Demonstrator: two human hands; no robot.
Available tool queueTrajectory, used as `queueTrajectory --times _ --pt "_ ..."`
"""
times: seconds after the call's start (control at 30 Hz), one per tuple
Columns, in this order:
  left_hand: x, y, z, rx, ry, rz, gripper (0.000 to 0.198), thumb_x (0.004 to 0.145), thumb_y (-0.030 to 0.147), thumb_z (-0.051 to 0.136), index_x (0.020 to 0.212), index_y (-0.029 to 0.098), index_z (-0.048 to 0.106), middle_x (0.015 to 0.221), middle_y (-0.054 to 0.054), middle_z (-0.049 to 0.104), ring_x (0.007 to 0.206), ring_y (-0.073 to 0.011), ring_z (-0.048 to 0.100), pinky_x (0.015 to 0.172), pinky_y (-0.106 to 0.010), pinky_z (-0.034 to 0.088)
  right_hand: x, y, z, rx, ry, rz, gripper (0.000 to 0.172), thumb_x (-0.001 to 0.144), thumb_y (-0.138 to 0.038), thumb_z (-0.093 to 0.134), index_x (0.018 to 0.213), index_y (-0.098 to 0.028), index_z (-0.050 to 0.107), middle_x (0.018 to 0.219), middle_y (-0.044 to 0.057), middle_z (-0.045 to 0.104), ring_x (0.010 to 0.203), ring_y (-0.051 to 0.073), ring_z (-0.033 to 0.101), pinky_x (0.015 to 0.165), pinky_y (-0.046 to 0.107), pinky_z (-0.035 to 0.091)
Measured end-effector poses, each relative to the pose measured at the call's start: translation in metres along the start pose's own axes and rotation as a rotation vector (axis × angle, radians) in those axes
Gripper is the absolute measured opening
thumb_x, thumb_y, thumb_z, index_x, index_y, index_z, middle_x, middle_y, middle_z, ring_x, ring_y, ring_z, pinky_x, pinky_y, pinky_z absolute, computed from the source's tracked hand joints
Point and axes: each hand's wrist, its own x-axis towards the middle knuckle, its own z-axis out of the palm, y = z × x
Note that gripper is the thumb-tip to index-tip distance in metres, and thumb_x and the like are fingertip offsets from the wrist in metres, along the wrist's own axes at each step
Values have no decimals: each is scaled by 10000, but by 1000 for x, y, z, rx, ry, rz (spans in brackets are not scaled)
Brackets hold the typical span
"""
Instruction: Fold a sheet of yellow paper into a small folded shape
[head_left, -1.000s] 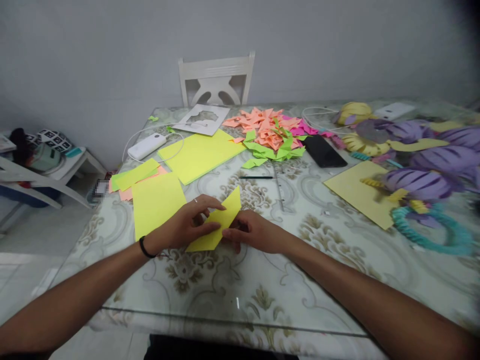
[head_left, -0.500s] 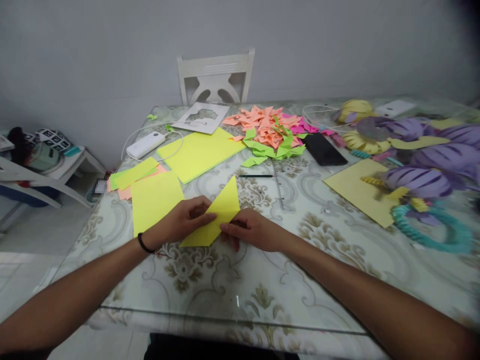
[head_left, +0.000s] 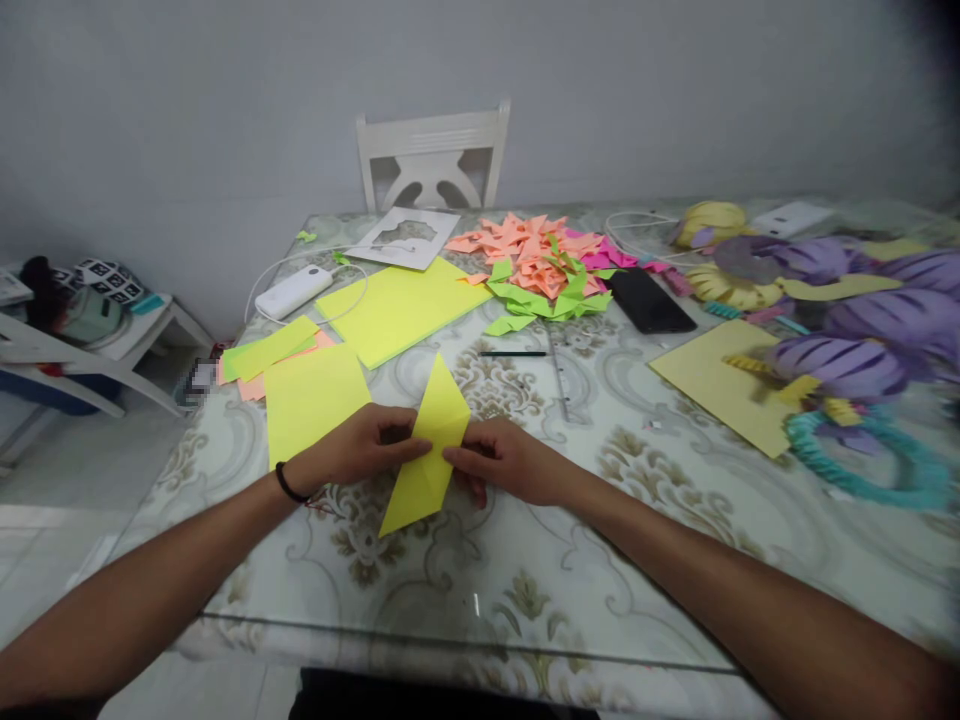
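A folded sheet of yellow paper (head_left: 435, 435), shaped like a slanted parallelogram, is held just over the table between both hands. My left hand (head_left: 375, 440) pinches its left edge, thumb on top and fingers behind. On the opposite edge, my right hand (head_left: 499, 460) grips the paper with thumb in front, its other fingers curled partly out of sight. A square yellow sheet (head_left: 315, 395) lies flat by my left wrist. Beyond it is a stack of yellow paper (head_left: 397, 310). A thin dark pen-like stick (head_left: 513, 354) rests past the hands.
Folded orange and green paper pieces (head_left: 540, 265) are heaped at the back beside a black phone (head_left: 651, 300). A white power bank (head_left: 292, 291) with a cable sits back left. Purple and yellow paper crafts (head_left: 840, 365) and a turquoise ring (head_left: 862, 480) occupy the right side.
The folded yellow paper has turned to stand more upright, its top corner moving left and its lower tip coming nearer. Both hands keep hold of it in nearly the same place.
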Motion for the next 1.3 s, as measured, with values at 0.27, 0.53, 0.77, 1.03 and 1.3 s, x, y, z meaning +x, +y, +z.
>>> queueTrajectory --times 0.27,0.53,0.77,1.03,1.3 --pt "-2 -1 -2 88 -57 3 304 968 404 620 1105 166 750 962 -50 760 784 -162 636 659 -239 475 1 2 0 -16 -30 -2 316 878 -495 714 912 -183 680 667 -33 595 518 127 625 498 225 507" --pt "-2 -2 -2 129 -48 13 318 956 434 630 1046 160 764 851 -25 731 684 -130 579 589 -219 430 -2 0 -1 -105 -66 16 323 873 -484 701 916 -164 716 666 -8 646 511 125 598 476 223 481" --pt "-2 -3 -3 128 -55 -12 355 955 452 643 1148 180 764 953 -41 769 754 -155 634 646 -232 469 0 -1 1 -88 -26 10 337 865 -499 711 936 -170 696 661 -26 600 505 122 609 467 213 487" --pt "-2 -1 -2 79 -21 -15 344 943 441 660 1124 171 774 1003 -61 792 810 -180 685 686 -256 521 -2 2 3 -96 -16 -9 310 884 -492 692 887 -183 685 681 -19 604 529 129 627 478 222 529" --pt "-7 -2 -2 188 -2 54 281 925 396 673 1067 159 729 1033 -72 784 847 -192 707 746 -283 562 -1 3 3 -59 11 -17 263 914 -413 654 797 -180 615 621 -34 598 480 108 629 456 185 483"
